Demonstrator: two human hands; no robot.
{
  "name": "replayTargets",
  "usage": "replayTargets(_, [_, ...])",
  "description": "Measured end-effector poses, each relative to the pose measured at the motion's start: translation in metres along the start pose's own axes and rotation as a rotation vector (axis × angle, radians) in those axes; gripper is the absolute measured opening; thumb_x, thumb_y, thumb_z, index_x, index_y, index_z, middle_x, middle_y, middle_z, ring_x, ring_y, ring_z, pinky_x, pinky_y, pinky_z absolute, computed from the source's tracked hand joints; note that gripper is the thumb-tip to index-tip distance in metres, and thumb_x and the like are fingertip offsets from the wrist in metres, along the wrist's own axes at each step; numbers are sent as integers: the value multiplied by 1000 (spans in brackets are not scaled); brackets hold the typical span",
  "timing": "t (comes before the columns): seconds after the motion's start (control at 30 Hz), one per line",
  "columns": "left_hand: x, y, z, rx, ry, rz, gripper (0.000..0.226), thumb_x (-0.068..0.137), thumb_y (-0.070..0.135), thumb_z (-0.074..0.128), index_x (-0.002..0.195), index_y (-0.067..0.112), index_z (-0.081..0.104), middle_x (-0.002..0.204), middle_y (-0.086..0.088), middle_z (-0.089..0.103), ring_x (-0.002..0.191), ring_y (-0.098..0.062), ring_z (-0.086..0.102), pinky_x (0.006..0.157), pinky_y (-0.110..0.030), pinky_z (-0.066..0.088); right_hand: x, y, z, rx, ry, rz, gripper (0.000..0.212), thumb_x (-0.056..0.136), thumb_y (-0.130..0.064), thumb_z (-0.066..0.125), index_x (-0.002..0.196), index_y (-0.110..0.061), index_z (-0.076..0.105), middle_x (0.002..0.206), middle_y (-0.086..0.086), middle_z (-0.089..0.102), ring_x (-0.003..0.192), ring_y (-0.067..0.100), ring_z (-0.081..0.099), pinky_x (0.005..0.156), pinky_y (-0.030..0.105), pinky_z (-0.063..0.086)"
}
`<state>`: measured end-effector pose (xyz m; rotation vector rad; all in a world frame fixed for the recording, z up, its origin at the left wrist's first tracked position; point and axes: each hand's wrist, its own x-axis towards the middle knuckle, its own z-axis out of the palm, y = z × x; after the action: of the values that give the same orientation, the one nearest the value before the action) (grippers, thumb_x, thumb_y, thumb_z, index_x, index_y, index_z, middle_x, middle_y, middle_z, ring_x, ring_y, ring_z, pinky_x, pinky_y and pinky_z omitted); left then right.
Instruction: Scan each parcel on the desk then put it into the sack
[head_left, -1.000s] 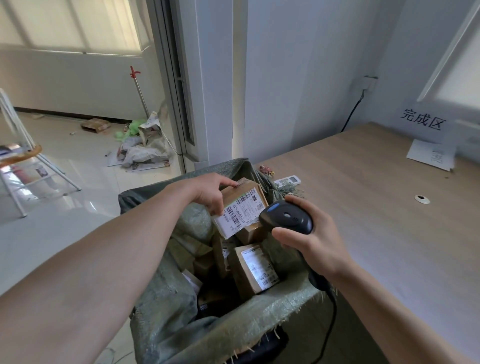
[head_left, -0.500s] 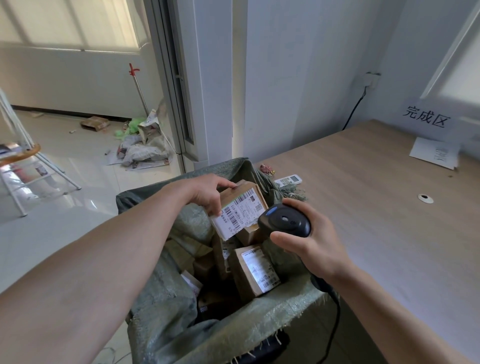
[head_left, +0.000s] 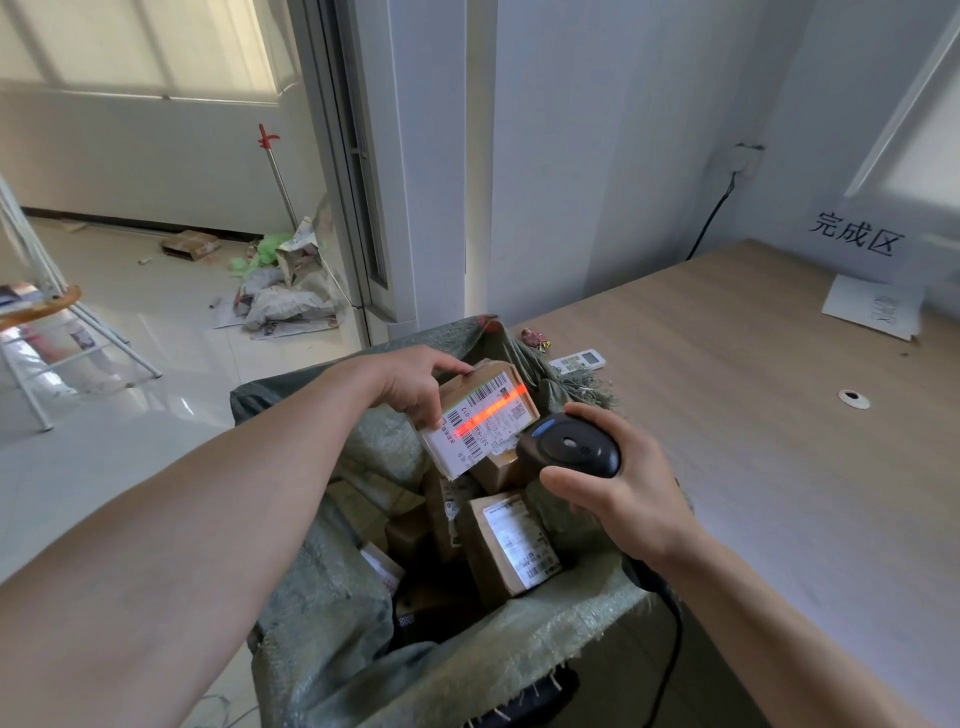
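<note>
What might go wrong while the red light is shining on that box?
The left hand grips the parcel by one end right over the open sack, so it might slip in before the scan counts. The red line crosses the label at a slant, so the scanner in the right hand may misread it. The scanner's cable hangs beside the sack's frayed edge and might snag.

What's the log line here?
left hand: holds brown cardboard parcel over green woven sack | right hand: grips black handheld scanner | red beam: on label
</note>
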<state>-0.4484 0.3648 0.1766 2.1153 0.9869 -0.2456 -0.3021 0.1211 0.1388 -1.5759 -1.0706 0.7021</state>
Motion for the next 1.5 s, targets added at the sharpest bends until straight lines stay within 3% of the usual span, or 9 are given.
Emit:
replayTargets(0.17, [2, -1, 0, 7, -7, 1, 91, 77, -8, 71, 153, 31, 39, 105, 5, 53, 99, -17, 56, 72, -29, 50, 1, -2, 0, 44, 1, -3, 72, 53, -45, 84, 121, -40, 61, 104, -11, 73, 81, 15, 73, 71, 31, 55])
replayTargets(0.33, [6, -4, 1, -3, -23, -13, 93, 75, -8, 72, 152, 33, 40, 108, 4, 51, 111, -25, 55, 80, -34, 53, 0, -6, 0, 64, 6, -6, 62, 56, -37, 84, 114, -42, 62, 102, -13, 74, 78, 12, 72, 69, 27, 54])
replayTargets(0.63, [10, -11, 1, -13, -38, -25, 93, 74, -7, 73, 151, 35, 42, 110, 1, 51, 111, -26, 55, 75, -31, 52, 1, -5, 3, 64, 11, 2, 75, 52, -47, 83, 123, -38, 61, 103, -5, 74, 75, 11, 71, 70, 28, 53])
replayTargets(0.83, [11, -17, 0, -2, -36, -26, 93, 75, -8, 73, 150, 36, 42, 108, 2, 54, 105, -25, 58, 73, -31, 51, 3, -6, 5, 52, 13, 8, 71, 52, -46, 82, 120, -41, 61, 100, -12, 74, 71, 9, 70, 69, 28, 52])
replayTargets(0.97, [11, -22, 1, -2, -33, -30, 93, 74, -8, 73, 150, 37, 43, 110, 1, 54, 107, -25, 58, 76, -33, 51, 3, -5, 7, 32, 20, 23, 84, 51, -48, 83, 131, -31, 61, 101, -15, 73, 77, 11, 72, 73, 32, 56])
replayTargets(1.13, [14, -32, 5, 1, -63, -60, 93, 74, -5, 75, 150, 38, 41, 114, -1, 58, 106, -26, 62, 78, -35, 54, 2, 1, 8, 25, 30, 24, 97, 53, -49, 85, 143, -27, 57, 114, -17, 71, 98, 10, 73, 89, 43, 61])
replayTargets(1.3, [20, -49, 25, 58, -126, -112, 93, 74, -5, 76, 149, 38, 42, 113, -2, 54, 93, -24, 66, 66, -31, 57, -2, 9, 6, 89, 39, 48, 88, 62, -28, 85, 145, -19, 55, 112, 3, 73, 76, 12, 74, 60, 21, 55])
replayTargets(1.4, [26, -62, 45, 135, -218, -194, 91, 73, 1, 81, 148, 34, 43, 116, -1, 54, 89, -25, 67, 69, -35, 57, -6, 16, 6, 88, 47, 67, 86, 64, -27, 84, 144, -18, 55, 113, 7, 72, 72, 12, 74, 56, 19, 53])
replayTargets(1.5, [29, -73, 64, 245, -347, -292, 79, 72, 15, 88, 142, 23, 52, 128, -6, 58, 97, -23, 63, 64, -30, 54, -9, 28, 3, 77, 70, 94, 87, 61, -34, 87, 141, -21, 58, 114, 5, 72, 80, 15, 74, 63, 24, 57])
